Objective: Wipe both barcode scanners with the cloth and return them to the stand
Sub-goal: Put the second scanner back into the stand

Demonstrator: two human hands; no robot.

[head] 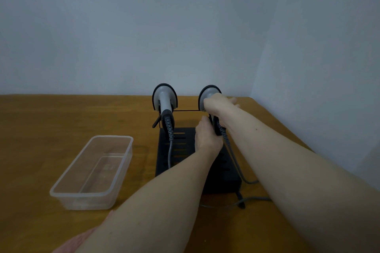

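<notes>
Two grey-and-black barcode scanners hang head-up on a black stand [181, 150] with a slotted base and a thin crossbar. The left scanner [165, 99] rests alone in its cradle, its cable trailing down. My right hand [218, 104] is wrapped over the neck of the right scanner [208, 91], fingers reaching past it. My left hand [206, 135] grips that scanner's lower handle, near where the cable leaves it. No cloth is visible anywhere in the view.
A clear plastic tub [92, 170] holding nothing sits on the wooden table [41, 129] left of the stand. Grey cables [246, 182] loop on the table right of and in front of the stand. Walls close off the back and right side.
</notes>
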